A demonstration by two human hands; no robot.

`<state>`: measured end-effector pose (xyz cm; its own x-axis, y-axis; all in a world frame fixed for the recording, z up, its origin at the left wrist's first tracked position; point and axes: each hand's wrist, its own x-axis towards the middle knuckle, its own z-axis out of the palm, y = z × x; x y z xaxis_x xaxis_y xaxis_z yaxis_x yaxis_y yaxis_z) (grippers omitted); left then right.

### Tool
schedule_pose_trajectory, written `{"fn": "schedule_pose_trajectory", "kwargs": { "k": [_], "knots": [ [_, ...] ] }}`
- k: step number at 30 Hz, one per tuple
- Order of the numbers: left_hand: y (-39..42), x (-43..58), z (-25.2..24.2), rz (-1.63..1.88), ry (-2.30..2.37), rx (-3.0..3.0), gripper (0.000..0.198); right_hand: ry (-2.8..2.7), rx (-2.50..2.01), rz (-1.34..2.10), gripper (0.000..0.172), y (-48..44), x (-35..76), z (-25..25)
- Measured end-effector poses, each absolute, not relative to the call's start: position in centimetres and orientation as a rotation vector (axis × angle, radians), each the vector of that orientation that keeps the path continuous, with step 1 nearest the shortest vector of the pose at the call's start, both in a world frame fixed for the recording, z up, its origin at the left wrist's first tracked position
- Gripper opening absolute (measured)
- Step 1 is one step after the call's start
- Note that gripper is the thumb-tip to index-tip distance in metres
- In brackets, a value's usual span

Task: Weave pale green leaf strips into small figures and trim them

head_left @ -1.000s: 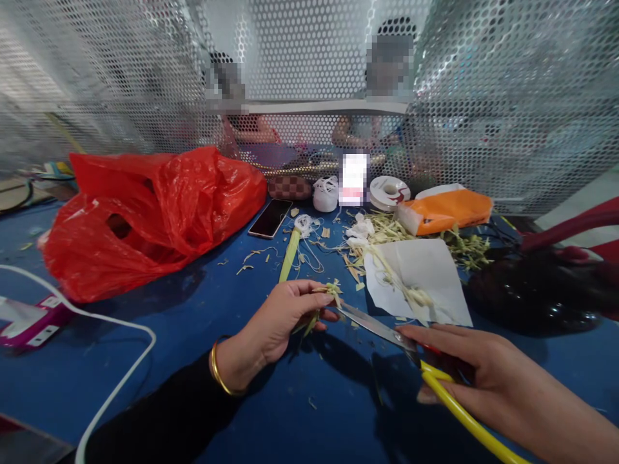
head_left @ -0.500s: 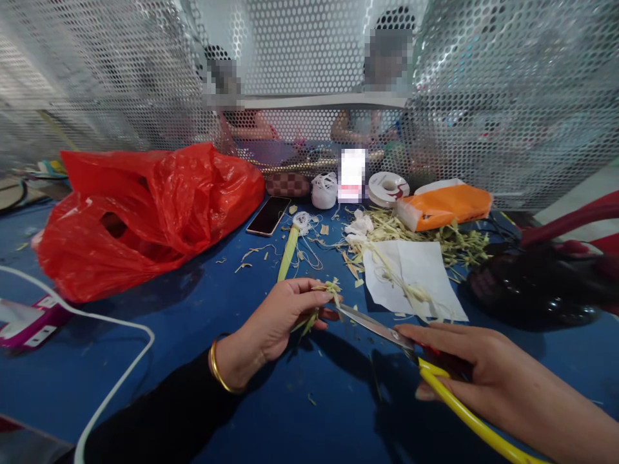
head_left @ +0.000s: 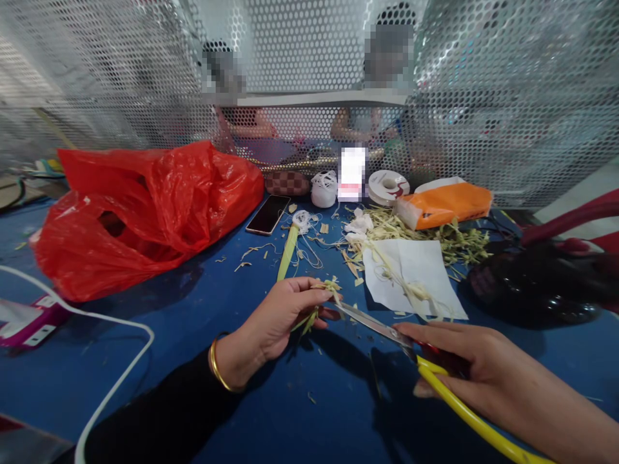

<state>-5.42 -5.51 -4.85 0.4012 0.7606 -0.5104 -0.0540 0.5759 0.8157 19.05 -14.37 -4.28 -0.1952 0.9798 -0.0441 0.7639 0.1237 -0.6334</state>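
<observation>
Between the thumb and fingers of my left hand (head_left: 283, 316) is a small bunch of pale green plant strips (head_left: 331, 284), with leafy ends hanging below the palm. My right hand (head_left: 488, 370) grips a pair of scissors (head_left: 374, 323) with a long yellow handle; something red shows under the fingers. The blade tips touch or nearly touch the bunch beside my left fingertips. Whether a strip lies between the blades I cannot tell. Just beyond my left hand lies a flat green strip (head_left: 289, 251), its far end by a tangle of white thread (head_left: 302, 221).
Plant trimmings (head_left: 459, 241) and white paper (head_left: 411, 274) lie right of centre, below an orange packet (head_left: 445, 203). A red plastic bag (head_left: 145, 219) fills the left, with a phone (head_left: 269, 214) alongside. A black rounded object (head_left: 527, 283) stands right. Behind perforated mesh (head_left: 300, 45) sit two people.
Both hands stay nearly in place, with the scissors still at the bunch. The view has shifted very slightly.
</observation>
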Motion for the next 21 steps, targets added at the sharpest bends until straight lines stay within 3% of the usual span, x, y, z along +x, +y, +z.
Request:
{"fn": "schedule_pose_trajectory", "kwargs": {
  "k": [5, 21],
  "knots": [
    [-5.47, -5.46, -4.90, 0.604, 1.047, 0.813, 0.014, -2.041, -1.657, 1.015, 0.049, -14.45, 19.35, -4.70],
    [-5.48, -5.48, -4.86, 0.589, 1.027, 0.826, 0.009, -2.144, -1.646, 0.966, 0.046, -14.42, 19.76, -5.04]
  ]
}}
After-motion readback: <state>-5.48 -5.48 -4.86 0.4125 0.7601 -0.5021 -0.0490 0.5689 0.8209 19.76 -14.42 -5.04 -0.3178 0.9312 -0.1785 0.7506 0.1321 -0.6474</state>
